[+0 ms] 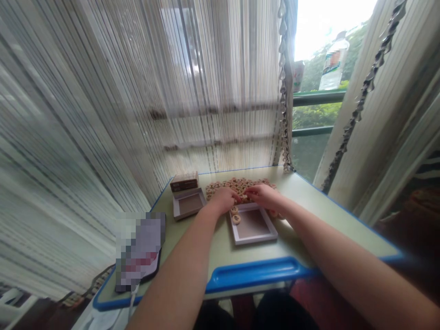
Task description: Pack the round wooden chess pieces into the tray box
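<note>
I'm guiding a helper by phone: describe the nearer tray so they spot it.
Find the blue-edged table, then the crowd of round pieces. Just nearer, between the person's forearms, lies a white-rimmed tray; unlike the other tray at left, it holds two round pieces.

No text can be read; the marks on round, wood-coloured discs (236,219) below centre and the label (332,62) on a clear plastic bottle (330,83), upper right, are blurred.

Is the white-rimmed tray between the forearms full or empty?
Mostly empty: two round pieces sit inside the tray, near its far left corner; the rest of its visible floor is bare.
</note>
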`<state>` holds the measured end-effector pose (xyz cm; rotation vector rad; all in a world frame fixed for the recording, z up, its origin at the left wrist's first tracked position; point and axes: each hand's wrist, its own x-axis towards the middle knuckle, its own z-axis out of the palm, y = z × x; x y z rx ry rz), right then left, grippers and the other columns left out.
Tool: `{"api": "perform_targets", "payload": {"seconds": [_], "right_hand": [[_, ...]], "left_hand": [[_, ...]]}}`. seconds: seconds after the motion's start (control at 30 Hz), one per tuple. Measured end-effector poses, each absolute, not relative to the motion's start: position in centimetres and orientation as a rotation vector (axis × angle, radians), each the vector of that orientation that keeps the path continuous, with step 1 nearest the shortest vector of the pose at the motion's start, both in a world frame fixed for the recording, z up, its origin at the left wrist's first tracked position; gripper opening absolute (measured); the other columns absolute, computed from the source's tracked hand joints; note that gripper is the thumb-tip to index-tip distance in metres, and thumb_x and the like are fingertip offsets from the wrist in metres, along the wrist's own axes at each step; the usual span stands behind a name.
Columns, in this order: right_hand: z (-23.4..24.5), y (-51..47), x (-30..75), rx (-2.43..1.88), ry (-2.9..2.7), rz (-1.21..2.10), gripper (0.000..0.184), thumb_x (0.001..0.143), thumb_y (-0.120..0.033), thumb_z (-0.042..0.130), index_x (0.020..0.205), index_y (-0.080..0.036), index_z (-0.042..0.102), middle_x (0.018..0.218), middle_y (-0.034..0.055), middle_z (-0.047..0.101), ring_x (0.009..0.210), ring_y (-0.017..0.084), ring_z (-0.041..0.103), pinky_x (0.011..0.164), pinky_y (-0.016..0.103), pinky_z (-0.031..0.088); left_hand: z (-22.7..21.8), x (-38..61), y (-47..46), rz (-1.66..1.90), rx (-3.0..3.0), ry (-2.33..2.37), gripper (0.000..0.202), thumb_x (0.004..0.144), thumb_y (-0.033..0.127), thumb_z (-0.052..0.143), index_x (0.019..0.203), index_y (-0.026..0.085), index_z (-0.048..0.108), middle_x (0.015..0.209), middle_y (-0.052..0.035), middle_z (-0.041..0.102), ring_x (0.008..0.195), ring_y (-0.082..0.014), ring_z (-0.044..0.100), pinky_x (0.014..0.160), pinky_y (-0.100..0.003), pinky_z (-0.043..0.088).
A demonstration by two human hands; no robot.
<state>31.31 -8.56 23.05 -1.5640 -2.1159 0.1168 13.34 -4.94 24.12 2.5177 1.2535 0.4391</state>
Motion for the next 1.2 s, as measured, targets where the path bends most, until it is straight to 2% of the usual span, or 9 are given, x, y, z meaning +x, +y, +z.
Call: {"api": "perform_targets", "payload": {"seconds": [0.17, 0.33, 0.5, 0.63, 0.77, 0.93, 1.07, 1.13, 1.2], "right_hand": [[22.3, -7.9, 31.6, -1.588, -2.058, -0.004, 0.024, 0.077, -0.028, 0.054, 0.094, -0.021, 0.070, 0.094, 0.0061, 0.068, 0.092, 0.021, 0.059, 0.080, 0.029, 0.043], [22.1, -7.7, 31.8, -1.631, -1.965, 0.275, 0.021, 0.073, -0.034, 0.058, 0.084, -0.022, 0.071, 0.084, 0.0025, 0.070, 0.077, 0.017, 0.062, 0.067, 0.025, 0.044], [22.0, -7.6, 31.7, -1.622, -1.959, 0.229, 0.022, 0.068, -0.039, 0.063, 0.081, -0.023, 0.071, 0.079, 0.0011, 0.069, 0.074, 0.017, 0.061, 0.065, 0.025, 0.043], [22.3, -7.9, 31.6, -1.677, -1.957, 0.182, 0.020, 0.066, -0.038, 0.065, 0.079, -0.024, 0.071, 0.078, 0.0009, 0.069, 0.074, 0.017, 0.061, 0.065, 0.025, 0.043], [22.4, -8.1, 31.6, -1.713, -1.945, 0.175, 0.024, 0.068, -0.032, 0.062, 0.088, -0.025, 0.072, 0.086, 0.0015, 0.069, 0.085, 0.019, 0.060, 0.075, 0.026, 0.044], [22.0, -7.7, 31.7, -1.722, -1.933, 0.159, 0.031, 0.067, -0.034, 0.063, 0.096, -0.025, 0.071, 0.090, 0.0020, 0.069, 0.096, 0.022, 0.056, 0.080, 0.029, 0.044], [22.5, -7.9, 31.9, -1.665, -1.896, 0.091, 0.036, 0.071, -0.031, 0.060, 0.105, -0.021, 0.065, 0.092, 0.0018, 0.070, 0.096, 0.022, 0.053, 0.083, 0.032, 0.043], [23.4, -8.6, 31.8, -1.610, -1.930, 0.073, 0.039, 0.072, -0.030, 0.060, 0.110, -0.021, 0.062, 0.091, 0.0017, 0.070, 0.094, 0.022, 0.054, 0.081, 0.032, 0.043], [24.3, -9.8, 31.5, -1.500, -2.097, 0.121, 0.036, 0.070, -0.027, 0.063, 0.106, -0.022, 0.063, 0.091, 0.0012, 0.070, 0.089, 0.020, 0.057, 0.077, 0.030, 0.044]], "left_hand": [[23.9, 13.2, -4.8, 0.499, 2.539, 1.266, 0.036, 0.068, 0.008, 0.048, 0.088, 0.025, 0.073, 0.093, 0.0010, 0.071, 0.089, -0.0123, 0.062, 0.087, -0.021, 0.045], [24.0, 13.2, -5.0, 0.593, 2.578, 1.324, 0.034, 0.069, 0.013, 0.047, 0.086, 0.024, 0.074, 0.093, 0.0007, 0.071, 0.090, -0.0142, 0.061, 0.087, -0.024, 0.045], [24.1, 13.3, -5.1, 0.600, 2.609, 1.407, 0.031, 0.069, 0.018, 0.047, 0.084, 0.024, 0.074, 0.089, 0.0003, 0.071, 0.086, -0.0161, 0.062, 0.082, -0.026, 0.047], [24.2, 13.3, -5.3, 0.535, 2.632, 1.399, 0.032, 0.067, 0.017, 0.047, 0.083, 0.026, 0.074, 0.091, 0.0011, 0.071, 0.086, -0.0161, 0.062, 0.082, -0.026, 0.047], [24.3, 13.4, -5.4, 0.569, 2.622, 1.432, 0.031, 0.069, 0.018, 0.046, 0.083, 0.024, 0.073, 0.094, -0.0001, 0.071, 0.090, -0.0161, 0.062, 0.085, -0.025, 0.047], [25.5, 13.0, -5.7, 0.506, 2.573, 1.581, 0.032, 0.071, 0.020, 0.045, 0.085, 0.024, 0.072, 0.095, -0.0024, 0.070, 0.092, -0.0179, 0.062, 0.085, -0.027, 0.046], [27.3, 12.2, -6.2, 0.421, 2.476, 1.838, 0.033, 0.072, 0.023, 0.043, 0.091, 0.022, 0.071, 0.101, -0.0086, 0.068, 0.093, -0.0239, 0.062, 0.077, -0.032, 0.047], [28.0, 11.9, -6.6, 0.310, 2.451, 1.856, 0.033, 0.072, 0.025, 0.044, 0.093, 0.020, 0.070, 0.100, -0.0107, 0.068, 0.089, -0.0246, 0.063, 0.072, -0.031, 0.047], [28.6, 11.9, -7.2, 0.153, 2.437, 1.815, 0.032, 0.070, 0.026, 0.048, 0.091, 0.018, 0.071, 0.096, -0.0115, 0.069, 0.083, -0.0236, 0.063, 0.067, -0.028, 0.047]]}}
